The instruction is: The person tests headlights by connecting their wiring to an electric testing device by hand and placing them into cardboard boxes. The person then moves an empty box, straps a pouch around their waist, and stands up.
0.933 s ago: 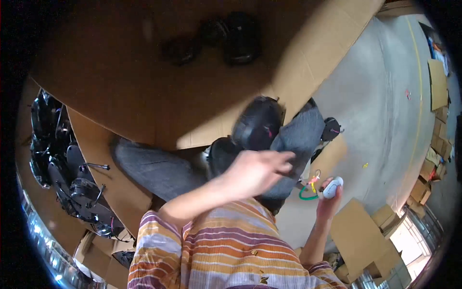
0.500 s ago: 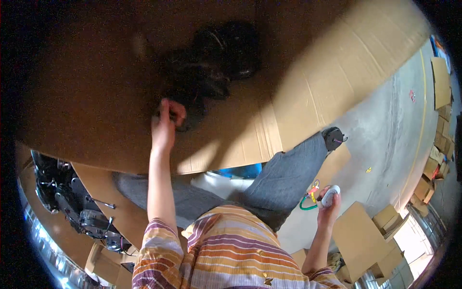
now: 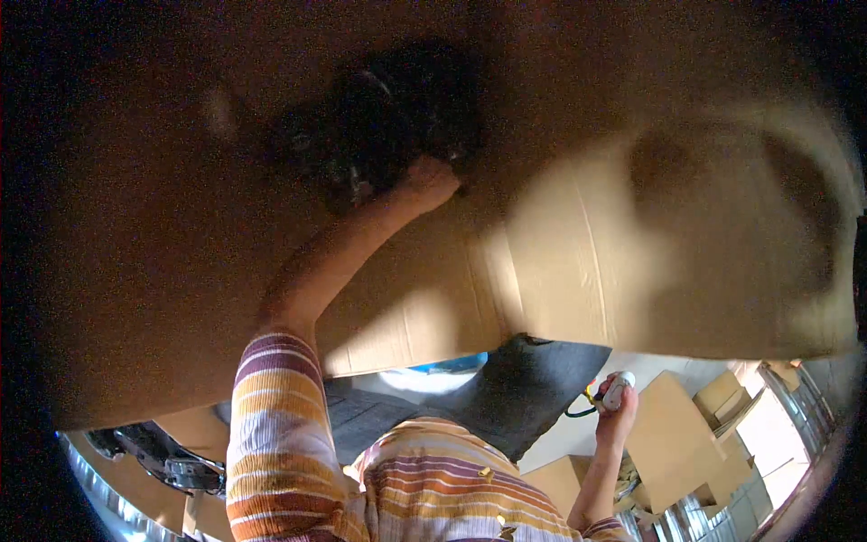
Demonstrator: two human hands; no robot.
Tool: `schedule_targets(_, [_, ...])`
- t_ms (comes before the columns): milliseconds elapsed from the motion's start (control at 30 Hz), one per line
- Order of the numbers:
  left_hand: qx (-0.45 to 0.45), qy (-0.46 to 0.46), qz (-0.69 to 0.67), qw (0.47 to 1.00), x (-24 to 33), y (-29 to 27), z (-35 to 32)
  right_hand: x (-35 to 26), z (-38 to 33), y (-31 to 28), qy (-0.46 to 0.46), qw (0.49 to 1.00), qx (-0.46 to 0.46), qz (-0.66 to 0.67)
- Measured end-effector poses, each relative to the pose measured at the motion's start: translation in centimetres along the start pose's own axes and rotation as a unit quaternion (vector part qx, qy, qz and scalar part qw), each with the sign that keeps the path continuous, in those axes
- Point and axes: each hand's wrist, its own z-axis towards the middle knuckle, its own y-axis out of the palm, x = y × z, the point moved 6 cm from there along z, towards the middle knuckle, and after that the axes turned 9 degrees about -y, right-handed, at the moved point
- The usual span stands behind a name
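My left hand (image 3: 432, 185) reaches into the shadowed inside of a large cardboard box (image 3: 560, 271). Its fingers are curled against a pile of shiny black parts (image 3: 397, 104). Deep shadow hides the shape of the parts and what the fingers grip. Out to the lower right, my right hand (image 3: 616, 417) is wrapped round a small white oval device (image 3: 619, 394). A dark green and yellow cord (image 3: 582, 408) hangs at the device's left side.
The box's near edge crosses in front of my waist. Opened cardboard cartons (image 3: 677, 434) stand on the floor at the lower right. More black parts (image 3: 176, 465) lie at the lower left. A blue item (image 3: 456, 365) shows beneath the box edge.
My left hand has moved right and farther into the box, onto the black pile. The view has leaned over the box, which now covers more of the floor. My right hand still holds the device.
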Motion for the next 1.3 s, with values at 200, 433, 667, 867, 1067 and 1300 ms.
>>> schedule_targets(200, [-0.088, -0.042, 0.028, 0.995, -0.6, 0.2, -0.1, 0.8, 0.5, -0.7, 0.016, 0.999, 0.032, -0.005])
schedule_targets(433, [0.056, -0.307, -0.083, 0.946, -16.2, -10.4, -3.1, -1.2, -0.4, 0.4, -0.003, 0.999, -0.015, -0.033])
schedule_targets(667, [0.149, -0.1, -0.1, 0.979, -6.5, -11.3, -1.1, 0.2, 0.6, -0.1, -0.03, 0.997, -0.033, -0.058])
schedule_targets(867, [-0.014, -0.124, -0.025, 0.992, -3.9, -4.0, 3.4, 0.7, 0.3, 0.0, -0.012, 0.998, -0.048, -0.042])
schedule_targets(1067, [0.001, -0.134, -0.04, 0.99, -3.6, -3.1, 4.1, 2.3, 0.4, -2.3, 0.017, 0.996, 0.05, -0.075])
schedule_targets(1300, [0.024, -0.15, -0.065, 0.986, -2.5, -2.5, 4.1, 2.0, 0.2, -1.6, 0.012, 0.998, 0.007, -0.064])
